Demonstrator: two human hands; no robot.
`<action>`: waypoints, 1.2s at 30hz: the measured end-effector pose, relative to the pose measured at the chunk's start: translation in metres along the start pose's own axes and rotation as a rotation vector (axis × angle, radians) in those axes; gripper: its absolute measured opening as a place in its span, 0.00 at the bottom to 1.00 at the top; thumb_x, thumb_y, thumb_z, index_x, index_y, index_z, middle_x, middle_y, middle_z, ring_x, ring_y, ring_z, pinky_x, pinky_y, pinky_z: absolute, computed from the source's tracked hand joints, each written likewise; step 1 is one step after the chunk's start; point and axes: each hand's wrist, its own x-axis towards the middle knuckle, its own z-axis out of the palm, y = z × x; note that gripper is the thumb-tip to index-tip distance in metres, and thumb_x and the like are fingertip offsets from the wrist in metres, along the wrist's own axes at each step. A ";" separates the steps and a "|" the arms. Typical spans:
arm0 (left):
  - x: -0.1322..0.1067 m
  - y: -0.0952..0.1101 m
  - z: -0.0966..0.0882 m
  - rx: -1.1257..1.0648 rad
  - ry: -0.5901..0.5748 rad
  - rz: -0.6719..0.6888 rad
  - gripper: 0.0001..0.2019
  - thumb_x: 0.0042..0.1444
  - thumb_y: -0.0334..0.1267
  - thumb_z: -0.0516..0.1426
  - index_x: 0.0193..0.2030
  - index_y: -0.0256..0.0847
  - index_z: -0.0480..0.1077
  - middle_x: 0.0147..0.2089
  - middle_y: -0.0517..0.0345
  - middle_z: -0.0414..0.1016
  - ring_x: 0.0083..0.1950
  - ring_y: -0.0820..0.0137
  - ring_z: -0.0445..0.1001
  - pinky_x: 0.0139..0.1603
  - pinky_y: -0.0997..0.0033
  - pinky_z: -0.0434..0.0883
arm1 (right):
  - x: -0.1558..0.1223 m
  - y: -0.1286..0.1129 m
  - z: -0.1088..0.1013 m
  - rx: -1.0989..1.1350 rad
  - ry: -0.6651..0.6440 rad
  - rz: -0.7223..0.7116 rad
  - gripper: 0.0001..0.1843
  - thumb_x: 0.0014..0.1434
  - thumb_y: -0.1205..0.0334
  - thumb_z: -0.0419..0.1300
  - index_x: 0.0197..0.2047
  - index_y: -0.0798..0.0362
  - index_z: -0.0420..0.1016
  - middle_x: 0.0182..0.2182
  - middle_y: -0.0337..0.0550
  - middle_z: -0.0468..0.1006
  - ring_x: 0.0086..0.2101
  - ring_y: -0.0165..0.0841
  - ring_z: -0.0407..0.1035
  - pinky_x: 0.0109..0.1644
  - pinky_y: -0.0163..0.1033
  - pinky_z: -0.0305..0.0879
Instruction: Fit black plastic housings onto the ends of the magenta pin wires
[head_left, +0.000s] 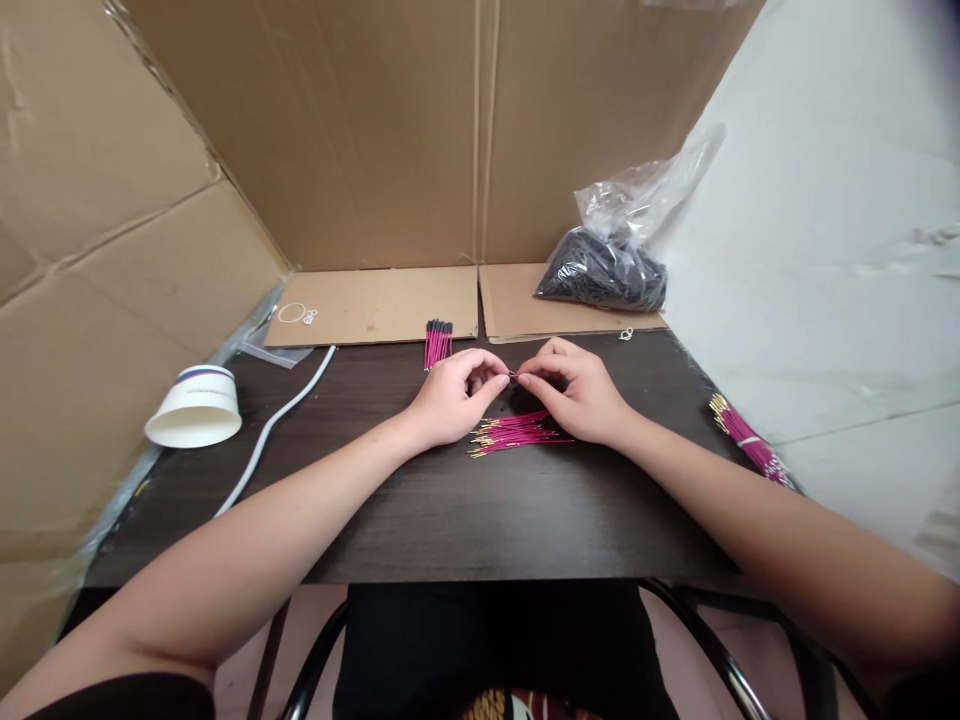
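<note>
Both forearms reach in from the bottom corners, hands meeting near mid-tabletop, palms inward. Left hand (459,398) and right hand (583,392) are each pinched thumb-to-fingers on one thin wire (513,375), mostly hidden, bridging the small gap between fingertips. Magenta wire groups: three. One loose pile with gold tips (517,432) just below the hands, one black-ended group (439,345) beyond the left hand, one banded bundle (750,440) at the right edge; strands overlap too much to count. Also one clear bag of dark pieces (606,272), one white cup (195,405) tipped over, one white cable (279,415), two flat cardboard sheets (375,300) at the back. Tabletop (525,530) is dark wood-grain. Cardboard walls (375,130) back and left, white surface (847,250) right.
</note>
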 end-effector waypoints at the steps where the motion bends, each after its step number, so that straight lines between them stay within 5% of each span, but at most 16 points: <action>1: 0.000 0.000 0.000 0.005 0.004 0.001 0.07 0.70 0.41 0.62 0.45 0.40 0.78 0.40 0.54 0.82 0.33 0.70 0.70 0.37 0.66 0.71 | 0.000 0.000 0.000 -0.003 0.000 -0.002 0.09 0.74 0.57 0.65 0.43 0.49 0.87 0.35 0.42 0.75 0.35 0.35 0.71 0.41 0.43 0.69; 36: 0.000 -0.004 0.002 0.006 0.022 -0.015 0.06 0.68 0.38 0.63 0.45 0.38 0.80 0.37 0.56 0.81 0.32 0.71 0.71 0.35 0.68 0.69 | -0.001 0.000 0.001 -0.002 -0.003 0.003 0.07 0.71 0.61 0.67 0.41 0.50 0.87 0.33 0.42 0.76 0.33 0.34 0.70 0.38 0.42 0.66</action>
